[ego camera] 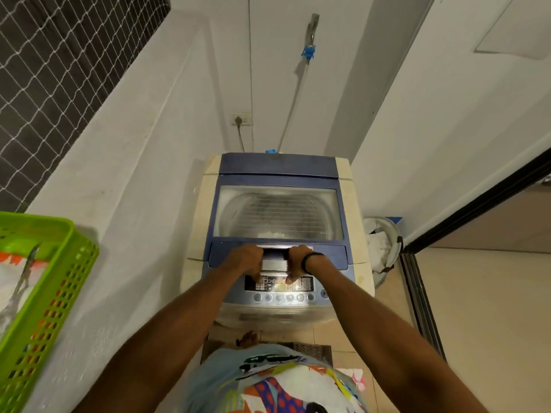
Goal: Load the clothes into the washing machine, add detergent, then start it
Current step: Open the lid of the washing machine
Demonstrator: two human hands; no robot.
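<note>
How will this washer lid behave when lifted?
The lid looks rigid, a framed window. A seam behind its front strip suggests it may fold there. Left hand and right hand grip its front, so it should rise evenly.

One washer (280, 169), one drawer (274, 265), two hands (246, 259) (298, 260), one basket (69, 234)

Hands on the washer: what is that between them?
In the head view, a small grey box, likely the detergent drawer, sits between the left hand and right hand, both holding it, just above the control panel.
</note>
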